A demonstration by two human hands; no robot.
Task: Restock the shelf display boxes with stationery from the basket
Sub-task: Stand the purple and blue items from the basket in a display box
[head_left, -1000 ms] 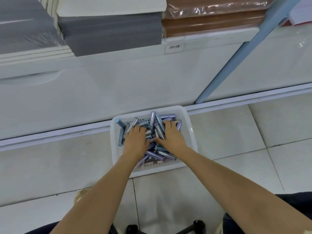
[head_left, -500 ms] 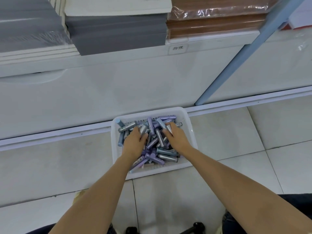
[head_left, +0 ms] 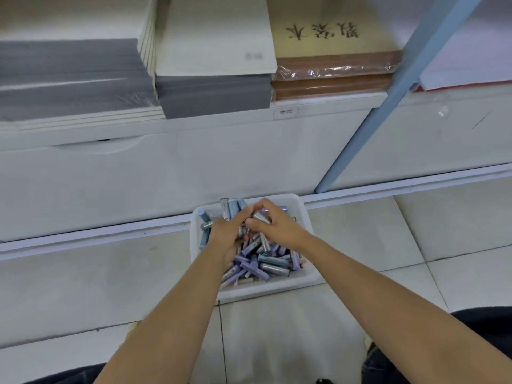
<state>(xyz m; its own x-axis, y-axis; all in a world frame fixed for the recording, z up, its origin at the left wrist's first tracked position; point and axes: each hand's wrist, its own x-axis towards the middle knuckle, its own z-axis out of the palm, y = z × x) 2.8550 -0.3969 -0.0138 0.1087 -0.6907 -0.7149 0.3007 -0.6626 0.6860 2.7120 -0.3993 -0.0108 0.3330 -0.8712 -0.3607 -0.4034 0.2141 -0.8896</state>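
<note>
A white plastic basket (head_left: 306, 281) stands on the tiled floor against the base of the shelf unit. It holds a heap of several small purple, blue and silver stationery tubes (head_left: 266, 261). My left hand (head_left: 225, 236) is over the basket's back left and grips a bunch of tubes that stick up from its fist. Beside it, touching, my right hand (head_left: 273, 225) has its fingers curled round a silver tube (head_left: 261, 217) and others. Both hands are raised slightly above the heap. No display boxes are in view.
Above the basket a white shelf (head_left: 194, 126) carries stacks of grey-edged pads (head_left: 213, 95) and brown wrapped notebooks (head_left: 332, 79). A light blue upright (head_left: 388, 106) slants down to the right of the basket. White floor tiles (head_left: 374, 239) spread on both sides.
Both hands have drawn together and closed on bunches of tubes, lifting them off the heap. The view has tilted up, showing more of the shelf.
</note>
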